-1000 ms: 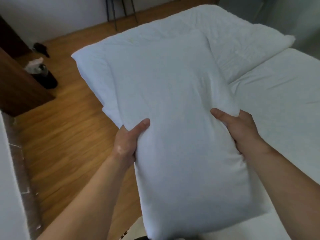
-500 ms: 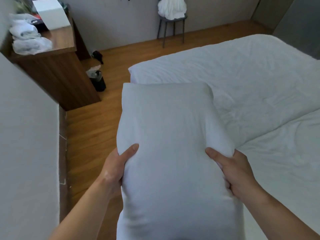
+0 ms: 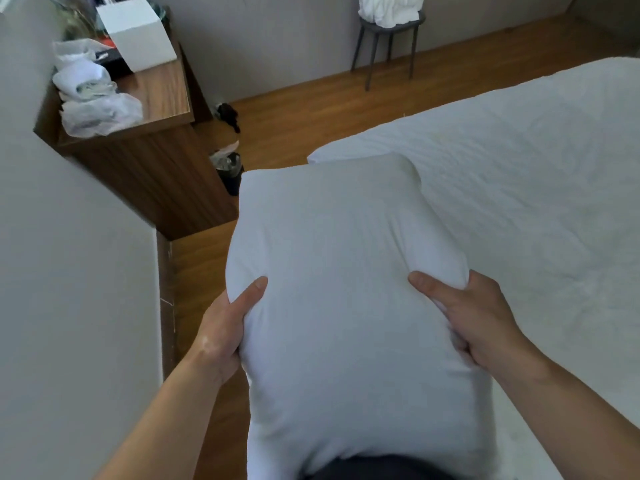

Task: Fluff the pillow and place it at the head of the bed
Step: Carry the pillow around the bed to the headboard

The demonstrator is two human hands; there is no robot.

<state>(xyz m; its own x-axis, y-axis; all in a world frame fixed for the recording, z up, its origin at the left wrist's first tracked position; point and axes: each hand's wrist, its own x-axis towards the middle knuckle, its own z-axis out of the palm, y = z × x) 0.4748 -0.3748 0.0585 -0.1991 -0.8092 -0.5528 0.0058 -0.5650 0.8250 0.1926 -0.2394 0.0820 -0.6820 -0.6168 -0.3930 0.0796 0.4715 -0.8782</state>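
Note:
A plump white pillow [image 3: 339,271] is held upright in front of me, its long axis pointing away. My left hand [image 3: 228,323] grips its left side with the thumb pressed into the front. My right hand [image 3: 474,317] squeezes the right side, bunching the fabric there. The pillow hangs over the gap between the wooden floor and the bed [image 3: 519,161], which is covered by a white duvet and fills the right of the view. The pillow's lower end is hidden against my body.
A wooden desk [image 3: 156,161] with a white box [image 3: 136,32] and plastic bags stands at the left. A small black bin [image 3: 230,173] sits on the floor beside it. A dark stool [image 3: 388,32] carrying white cloth stands by the far wall. A grey wall [image 3: 69,306] runs close on my left.
The view has tilted up and swung left, bringing the desk and stool into sight. Both hands have squeezed inward, and the pillow bulges more at its top.

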